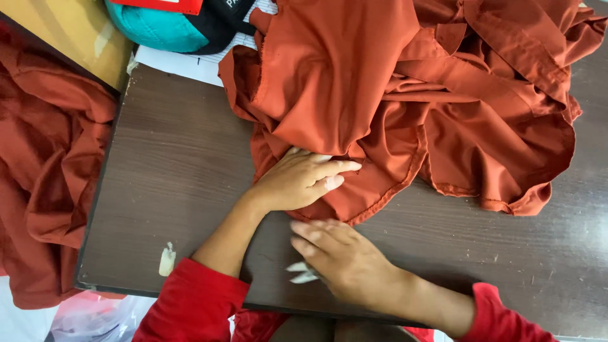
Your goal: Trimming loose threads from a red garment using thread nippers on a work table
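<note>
Single head view, steep downward, close over dark table [177, 164] near edge.

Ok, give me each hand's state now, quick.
Left hand: open, flat on the rust-orange cloth, no grip.
Right hand: fingers extended on the table, a small whitish object under it; grip unclear.

A dark wood-grain table [177, 158] with a chipped near edge meets a yellowish board [69, 31] top left.
</note>
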